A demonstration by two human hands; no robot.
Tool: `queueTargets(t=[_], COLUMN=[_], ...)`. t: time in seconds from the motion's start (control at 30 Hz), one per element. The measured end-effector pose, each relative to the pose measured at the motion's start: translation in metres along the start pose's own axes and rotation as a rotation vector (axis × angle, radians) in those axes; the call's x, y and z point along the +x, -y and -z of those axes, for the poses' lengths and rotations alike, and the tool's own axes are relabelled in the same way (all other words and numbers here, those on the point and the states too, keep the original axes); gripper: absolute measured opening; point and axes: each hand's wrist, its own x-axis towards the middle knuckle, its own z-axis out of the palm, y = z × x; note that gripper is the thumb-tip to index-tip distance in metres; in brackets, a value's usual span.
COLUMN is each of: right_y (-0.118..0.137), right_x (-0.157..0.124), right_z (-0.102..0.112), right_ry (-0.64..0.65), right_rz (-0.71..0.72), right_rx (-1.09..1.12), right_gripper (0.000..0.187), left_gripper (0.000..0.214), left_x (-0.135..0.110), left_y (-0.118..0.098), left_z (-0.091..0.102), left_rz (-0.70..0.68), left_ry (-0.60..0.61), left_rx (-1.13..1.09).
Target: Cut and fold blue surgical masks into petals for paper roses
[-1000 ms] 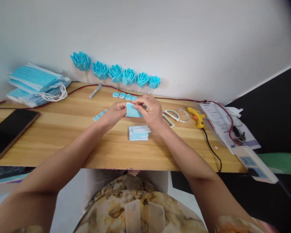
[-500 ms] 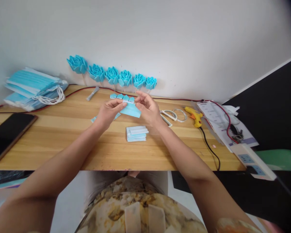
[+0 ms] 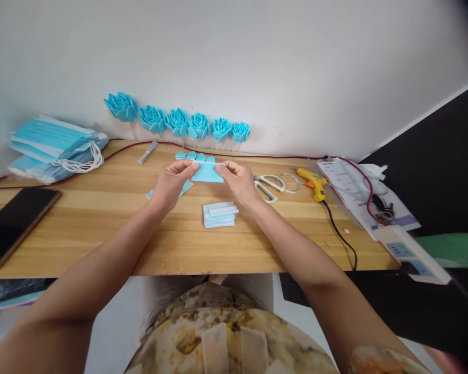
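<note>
Pale blue piece (image 3: 207, 174) spanned between two pinches

Take that piece as the centre of the dial, with twelve toward the wall (image 3: 296, 78). At nine o'clock the left hand (image 3: 170, 181) pinches one upper corner; at three the right hand (image 3: 237, 180) pinches the opposite one. Both are thus grasping the same piece, which seems to be held up off the wooden table (image 3: 179, 254), a narrow whitish band along its top edge.

The step in hand looks like folding or straightening that top edge. The next move, I judge, calls for level, matched tension at the two corners so the band lies straight, then thumb pressure along it to set a crease. The material looks thin and soft, so an uneven pull could skew the fold.

Just beyond, at eleven to twelve, four small folded shapes (image 3: 191, 156) stand in a row. At eight, blue strips (image 3: 186, 188) are partly hidden by the left hand. A stack of similar pieces (image 3: 220, 214) lies near, toward six, untouched. Scissors (image 3: 272, 183) rest at three, their blades not visible, with a yellow glue gun (image 3: 315, 184) farther out. Blue flowers (image 3: 177, 122) line the wall from ten to one.
</note>
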Motion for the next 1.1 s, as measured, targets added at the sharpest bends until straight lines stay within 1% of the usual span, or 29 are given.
queueTargets(t=[0.1,0.23,0.37,0.57,0.8,0.97,1.1], right_y=[0.001,0.002,0.000,-0.007,-0.013,-0.010,-0.008], right_x=[0.000,-0.001,0.000,0.003,0.005,0.005,0.004], right_z=[-0.001,-0.002,-0.001,-0.001,-0.001,-0.003,-0.004], right_ry=[-0.011,-0.009,-0.003,0.013,0.021,0.007,-0.001], right_rz=[-0.010,0.014,0.026,0.028,0.000,-0.032,-0.054], right_rx=[-0.003,0.010,-0.002,0.031,0.077,0.122,0.140], right_gripper=[0.033,0.030,0.030,0.032,0.032,0.036,0.035], left_gripper=[0.028,0.029,0.027,0.028,0.029,0.027,0.025], left_x=[0.000,0.000,0.000,-0.001,0.001,0.002,0.002], left_y=[0.001,0.000,-0.001,-0.002,0.001,0.004,0.004], left_z=[0.000,-0.001,-0.001,-0.002,0.000,0.001,0.001], left_rz=[0.000,-0.005,0.020,0.021,-0.015,-0.016,-0.021], left_ry=[-0.002,-0.002,-0.011,-0.016,-0.022,-0.022,-0.030], left_rx=[0.005,-0.003,-0.009,-0.006,0.006,-0.016,-0.015])
